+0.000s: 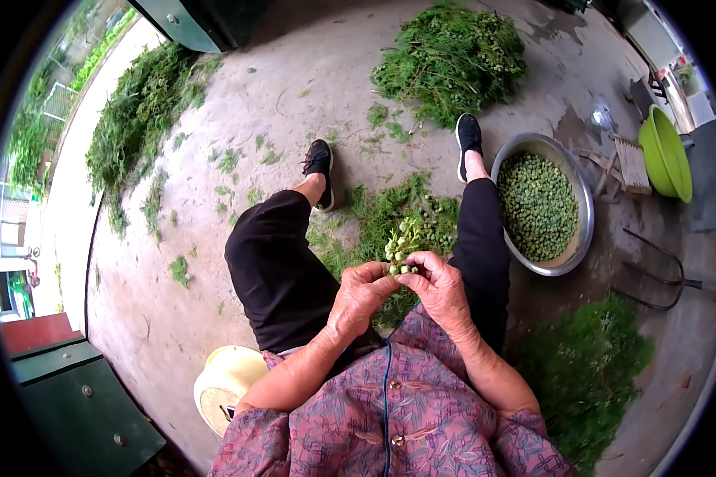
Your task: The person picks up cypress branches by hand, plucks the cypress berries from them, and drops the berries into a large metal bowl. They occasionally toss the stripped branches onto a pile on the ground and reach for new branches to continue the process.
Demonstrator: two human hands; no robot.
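Hands, two, bare: left hand (pixel 360 296), thumb and fingertips closed on the sprig's lower end; right hand (pixel 441 294), thumb and forefinger pinching the same end, just beside the left; fruiting sprig (pixel 402 243), one, leafy, set with several round pale-green fruits, held tip away from the body, above the gap between the legs; steel basin (pixel 588 215), one, round, near the right leg, bearing a broad bed of loose green fruits (pixel 538 205), too many to count; cut-foliage heaps, four: a far heap (pixel 452 60) beyond the right foot, a left heap (pixel 135 119), a lower-right heap (pixel 585 374), and a heap between the legs (pixel 406 219); black shoes, two, white-edged, one per foot; lime-green plastic tub (pixel 667 151), one, tipped on its side at the right; cream bucket (pixel 219 397), one, beside the left forearm; concrete floor (pixel 191 310), one, strewn with uncounted green scraps.
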